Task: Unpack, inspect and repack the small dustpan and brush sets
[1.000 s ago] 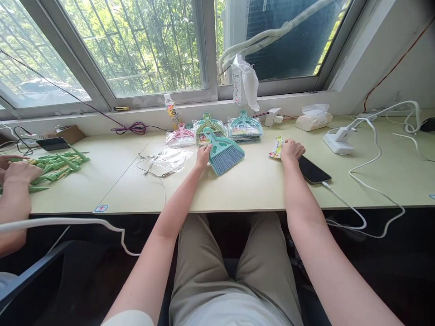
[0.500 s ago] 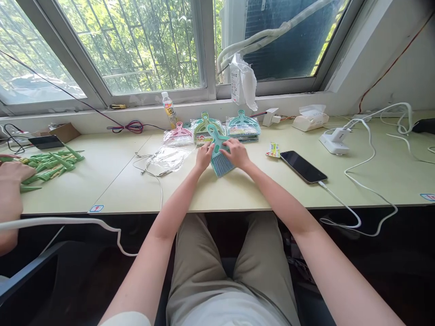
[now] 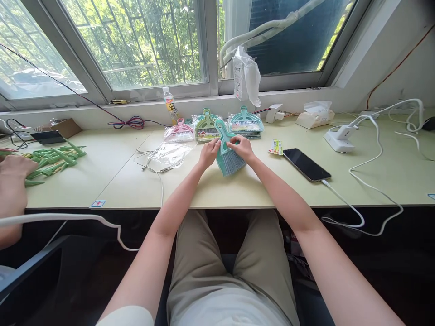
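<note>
A teal brush and dustpan set [image 3: 231, 162] is held tilted above the table, its grey bristles toward me. My left hand [image 3: 209, 153] grips its left edge near the handle. My right hand [image 3: 242, 147] pinches it from the right. Behind it lie a pink brush set [image 3: 180, 131], green sets [image 3: 206, 122] and teal sets [image 3: 245, 122], in clear wrapping. A crumpled clear bag [image 3: 171, 153] rests on the left beside a thin white cable. To the right is a small green and yellow packet [image 3: 277, 147].
A black phone [image 3: 306, 165] with a white cable lies on the right, near a white charger [image 3: 339, 139] and a tissue pack [image 3: 315, 114]. A bottle [image 3: 170, 105] stands by the window. At far left, another person's hand [image 3: 15, 166] touches green pieces [image 3: 56, 158].
The teal set has turned in my hands, its bristles now swung to the right and more spread out. The camera view has shifted slightly.
</note>
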The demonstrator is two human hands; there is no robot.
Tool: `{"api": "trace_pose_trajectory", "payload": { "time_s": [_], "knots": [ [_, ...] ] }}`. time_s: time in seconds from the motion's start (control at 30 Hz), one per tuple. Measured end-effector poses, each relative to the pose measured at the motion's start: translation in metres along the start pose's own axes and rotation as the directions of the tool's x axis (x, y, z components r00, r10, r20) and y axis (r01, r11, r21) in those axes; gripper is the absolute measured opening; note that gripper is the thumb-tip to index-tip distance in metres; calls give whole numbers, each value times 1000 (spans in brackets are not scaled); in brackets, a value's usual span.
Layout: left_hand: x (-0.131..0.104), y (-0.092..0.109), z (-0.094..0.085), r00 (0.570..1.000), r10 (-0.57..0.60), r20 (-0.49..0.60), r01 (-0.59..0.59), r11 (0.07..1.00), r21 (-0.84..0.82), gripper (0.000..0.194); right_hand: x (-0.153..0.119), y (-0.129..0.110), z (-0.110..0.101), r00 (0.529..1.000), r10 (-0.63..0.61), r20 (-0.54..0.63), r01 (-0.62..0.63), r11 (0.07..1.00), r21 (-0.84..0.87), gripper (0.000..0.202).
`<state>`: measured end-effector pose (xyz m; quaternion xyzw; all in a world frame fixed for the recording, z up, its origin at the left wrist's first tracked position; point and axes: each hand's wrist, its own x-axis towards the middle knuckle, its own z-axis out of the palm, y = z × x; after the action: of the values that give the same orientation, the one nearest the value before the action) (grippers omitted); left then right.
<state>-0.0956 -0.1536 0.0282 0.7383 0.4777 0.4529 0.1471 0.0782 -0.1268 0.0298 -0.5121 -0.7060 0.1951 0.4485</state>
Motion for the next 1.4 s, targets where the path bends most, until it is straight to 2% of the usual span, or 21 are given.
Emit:
{"api": "trace_pose_trajectory", "payload": {
  "time_s": [0.1,0.23,0.33,0.43,0.5,0.57,0.67,0.77,0.87,0.97,1.1,1.27,1.33,1.4],
  "knots": [
    [6,-11,-1,998,-55,-11,55,998,-2,37,-2,-5,-3,999,39,18,-41,987,153,37],
    [18,-48,-21,958,-261,-115,260,965,-24,36,-1,-13,-28,998,53,35,-62,934,351,50],
    [20,-76,-43,930,-361,-65,361,933,-13,34,7,-7,-54,996,73,-55,-55,961,271,49],
    [17,-88,-54,923,-385,25,380,918,111,29,16,10,-72,985,156,-68,-153,987,40,43],
    [14,-86,-54,931,-361,51,346,919,191,26,19,23,-75,968,249,-32,-251,953,-168,40],
    [13,-82,-52,936,-345,66,321,916,240,23,18,31,-72,945,327,-13,-306,867,-393,38],
    [13,-77,-51,926,-365,91,329,903,278,17,14,36,-61,926,379,0,-286,699,-656,39],
    [13,-75,-52,910,-403,96,363,888,283,17,12,34,-51,930,367,18,-224,605,-764,45],
    [12,-73,-54,909,-409,81,379,891,250,16,11,32,-47,942,334,30,-184,590,-786,43],
    [10,-70,-54,914,-398,72,369,893,256,16,10,32,-47,944,329,18,-199,614,-764,40],
    [8,-63,-53,909,-413,49,361,842,400,20,9,35,-49,933,358,34,-208,614,-761,44],
    [7,-45,-42,899,-427,100,288,747,599,22,12,43,-59,912,403,73,-221,635,-741,46],
    [6,-36,-34,898,-426,110,274,736,619,23,14,42,-69,919,391,50,-247,671,-699,42],
    [3,-27,-23,898,-423,117,275,750,601,20,15,37,-78,928,359,102,-233,771,-593,36]
  ]
}}
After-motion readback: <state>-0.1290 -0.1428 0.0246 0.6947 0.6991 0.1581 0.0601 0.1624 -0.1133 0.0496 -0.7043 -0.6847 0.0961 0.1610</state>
